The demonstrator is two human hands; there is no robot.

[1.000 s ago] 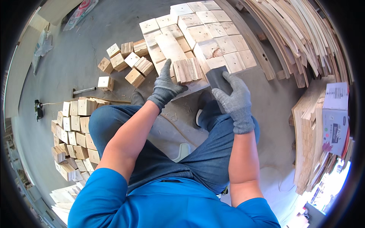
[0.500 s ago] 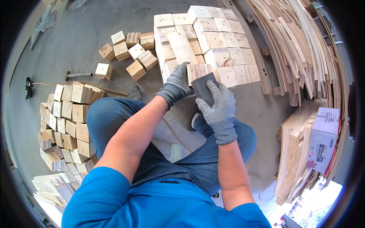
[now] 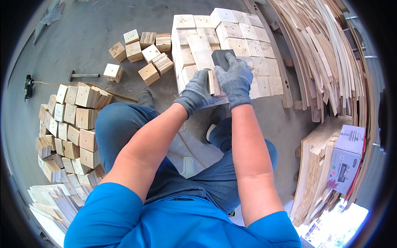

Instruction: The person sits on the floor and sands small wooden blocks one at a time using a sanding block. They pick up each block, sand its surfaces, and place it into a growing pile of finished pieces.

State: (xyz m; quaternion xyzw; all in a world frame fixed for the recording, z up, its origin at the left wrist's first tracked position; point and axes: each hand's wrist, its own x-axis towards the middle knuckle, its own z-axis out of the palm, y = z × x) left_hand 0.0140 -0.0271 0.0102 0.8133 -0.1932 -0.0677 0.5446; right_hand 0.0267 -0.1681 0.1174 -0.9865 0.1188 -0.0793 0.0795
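Note:
Both my hands wear grey knit gloves and meet at the near edge of a stack of pale wooden blocks (image 3: 235,43). My left hand (image 3: 195,91) grips a layered wooden block (image 3: 214,84) from its left side; my hands hide part of that block. In my right hand (image 3: 235,78) is a dark grey sanding block (image 3: 221,58), held at the top right of the wooden block, its far end over the stack. Whether the two touch is hidden by my fingers. Beyond my left hand, a pale board (image 3: 200,51) lies on the stack.
Loose wooden blocks (image 3: 133,51) lie at the far left, near a hammer-like tool (image 3: 85,75). More blocks (image 3: 87,113) are piled at my left. A hose (image 3: 124,98) runs from a green tool (image 3: 28,87). Long wood strips (image 3: 322,62) and a carton (image 3: 346,161) stand at right.
My right hand has moved away from me with the sanding block, from the wooden block's near right side to beyond it. The wooden block has turned in my left hand.

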